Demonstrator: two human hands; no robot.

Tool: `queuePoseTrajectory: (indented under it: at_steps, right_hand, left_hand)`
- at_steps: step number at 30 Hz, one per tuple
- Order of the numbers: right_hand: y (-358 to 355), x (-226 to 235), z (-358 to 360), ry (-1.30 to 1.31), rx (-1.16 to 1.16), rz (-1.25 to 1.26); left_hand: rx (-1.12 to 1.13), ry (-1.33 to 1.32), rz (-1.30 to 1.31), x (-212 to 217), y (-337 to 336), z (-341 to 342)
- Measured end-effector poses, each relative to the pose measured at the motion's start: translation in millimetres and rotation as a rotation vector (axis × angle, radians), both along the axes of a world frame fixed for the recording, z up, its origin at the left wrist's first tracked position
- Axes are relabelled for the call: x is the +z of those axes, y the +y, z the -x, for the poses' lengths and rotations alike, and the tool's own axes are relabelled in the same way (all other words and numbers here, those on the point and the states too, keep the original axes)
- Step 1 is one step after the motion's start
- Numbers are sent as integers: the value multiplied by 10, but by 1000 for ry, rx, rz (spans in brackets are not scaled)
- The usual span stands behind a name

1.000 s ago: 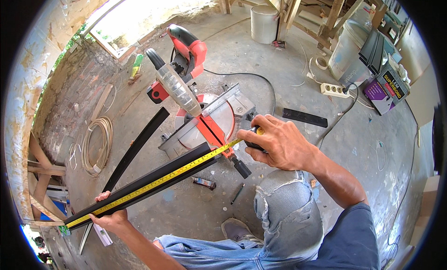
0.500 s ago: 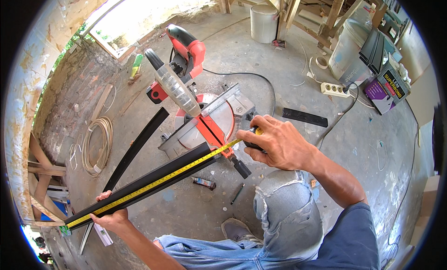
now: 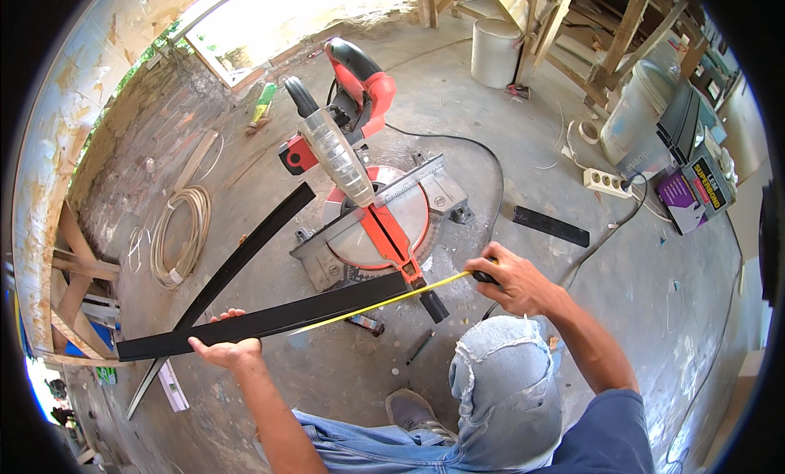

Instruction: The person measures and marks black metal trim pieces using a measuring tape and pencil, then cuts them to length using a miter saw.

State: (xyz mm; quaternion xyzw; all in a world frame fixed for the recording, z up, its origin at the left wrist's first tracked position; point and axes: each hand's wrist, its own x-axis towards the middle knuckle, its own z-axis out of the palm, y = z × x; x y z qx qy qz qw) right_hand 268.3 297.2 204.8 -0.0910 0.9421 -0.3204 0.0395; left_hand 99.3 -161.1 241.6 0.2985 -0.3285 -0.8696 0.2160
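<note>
My left hand [image 3: 225,349] grips a long flat black bar [image 3: 278,319] from below, holding it level in front of my knee. Along the bar's right part lies the yellow blade of a tape measure [image 3: 384,302]. The blade runs into the tape measure's case, which my right hand [image 3: 517,283] is closed around. Just behind the bar, a red and grey mitre saw [image 3: 368,204] stands on the concrete floor.
A second long black bar [image 3: 245,257] lies slanted left of the saw. A short black offcut [image 3: 549,225], a white power strip [image 3: 605,181] and boxes [image 3: 691,196] lie right. A cable coil [image 3: 176,237] lies left, a white bucket [image 3: 495,53] behind, a pencil [image 3: 421,346] by my knee.
The tape blade, earlier stretched to the bar's left end, now covers only its right part. My right hand has shifted right and down; my left hand has moved right along the bar.
</note>
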Motion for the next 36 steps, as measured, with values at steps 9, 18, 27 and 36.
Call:
queuePoseTrajectory:
  at_steps: [9, 18, 27, 36]
  right_hand:
    - [365, -1121, -879, -175, -292, -111]
    - [-90, -1121, -62, 232, -217, -280]
    - [-1363, -1513, 1833, 728, 100, -210]
    - [-1704, -1668, 2058, 782, -69, -177]
  left_hand:
    - [217, -283, 14, -718, 285, 460]
    - [296, -603, -4, -1304, 298, 749]
    - [210, -536, 3, -2006, -259, 1099]
    - [84, -579, 17, -2135, -486, 1201]
